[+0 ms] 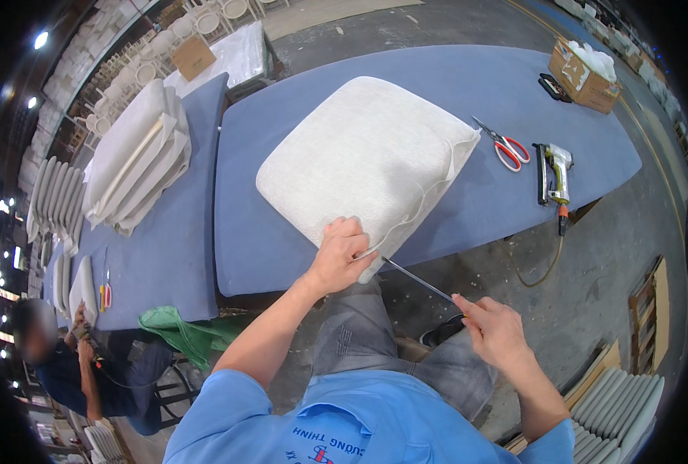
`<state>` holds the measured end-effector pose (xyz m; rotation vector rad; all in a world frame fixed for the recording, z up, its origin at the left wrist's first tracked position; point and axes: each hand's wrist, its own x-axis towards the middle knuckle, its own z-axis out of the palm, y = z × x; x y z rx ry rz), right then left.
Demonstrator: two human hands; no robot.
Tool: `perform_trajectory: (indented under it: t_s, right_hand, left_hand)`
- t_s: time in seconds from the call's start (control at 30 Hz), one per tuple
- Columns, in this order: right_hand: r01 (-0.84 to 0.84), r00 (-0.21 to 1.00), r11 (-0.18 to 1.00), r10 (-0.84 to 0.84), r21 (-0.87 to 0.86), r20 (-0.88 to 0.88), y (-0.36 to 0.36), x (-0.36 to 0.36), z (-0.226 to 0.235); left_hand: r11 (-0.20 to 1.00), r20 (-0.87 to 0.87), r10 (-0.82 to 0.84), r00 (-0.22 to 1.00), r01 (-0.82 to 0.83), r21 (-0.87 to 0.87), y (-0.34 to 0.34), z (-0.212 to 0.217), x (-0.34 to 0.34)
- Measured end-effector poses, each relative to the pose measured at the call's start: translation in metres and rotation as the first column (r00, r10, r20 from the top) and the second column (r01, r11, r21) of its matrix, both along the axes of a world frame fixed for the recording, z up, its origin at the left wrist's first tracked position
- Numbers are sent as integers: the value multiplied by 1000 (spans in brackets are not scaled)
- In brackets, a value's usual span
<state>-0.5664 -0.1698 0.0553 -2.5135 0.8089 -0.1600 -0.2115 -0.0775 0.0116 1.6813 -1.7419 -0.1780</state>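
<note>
A pale, fabric-covered seat cushion lies on the blue-topped table, with its near corner reaching past the table's edge over my leg. A loose whitish cord runs along its right side. My left hand pinches the cushion's near corner, fingers closed on the cloth edge. My right hand is closed around a long, thin, screwdriver-like metal tool; its handle is hidden in my fist. The tool's dark tip is beside the cushion's near corner; whether it touches cannot be made out.
Red-handled scissors and a staple gun with an air hose lie right on the table. A cardboard box stands far right. Stacked fabric fills the left table. Another person sits lower left; cushions are stacked lower right.
</note>
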Motion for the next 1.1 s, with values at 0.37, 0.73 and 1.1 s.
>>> perform_trajectory:
  t_s: [0.37, 0.73, 1.1]
  right_hand:
    - [-229, 956, 923, 153, -310, -250, -11, 22, 61]
    - [-32, 999, 999, 33, -12, 39, -3, 10, -4]
    - [79, 932, 610, -326, 789, 159, 12, 10, -113]
  left_hand:
    - [998, -26, 31, 999, -29, 49, 1, 1, -4]
    - [999, -6, 32, 999, -32, 7, 3, -3, -5]
    - [1000, 24, 21, 999, -21, 8, 1, 2, -1]
